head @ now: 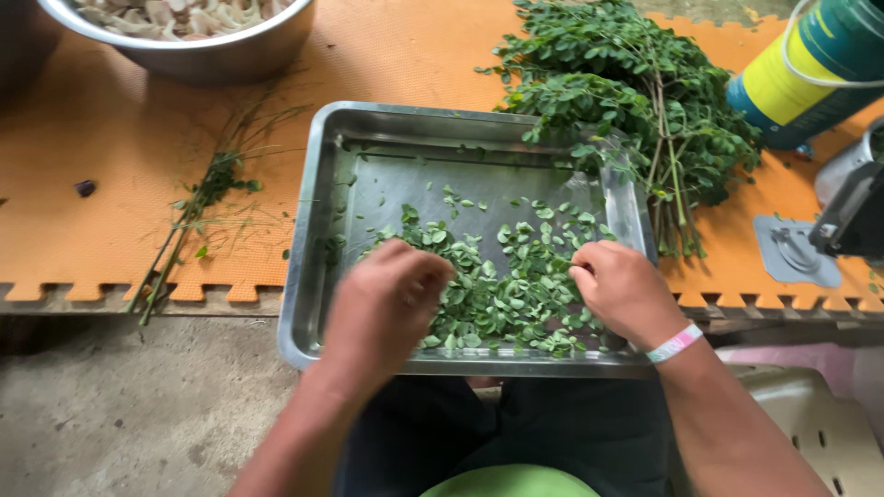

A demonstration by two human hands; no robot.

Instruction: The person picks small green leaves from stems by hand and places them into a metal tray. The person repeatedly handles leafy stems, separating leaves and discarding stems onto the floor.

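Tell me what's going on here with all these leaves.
A person sits with a steel tray across their lap, both hands in a pile of small plucked leaves. The left hand and right hand are curled, fingers down among them. A bunch of leafy branches lies beyond the tray on the orange mat, bare stems to the left.

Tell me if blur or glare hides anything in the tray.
Head view: soft, even daylight, no hard shadows; the left hand is motion-blurred, the right hand sharper; mild sheen on the tray rim, but the leaves read clearly.
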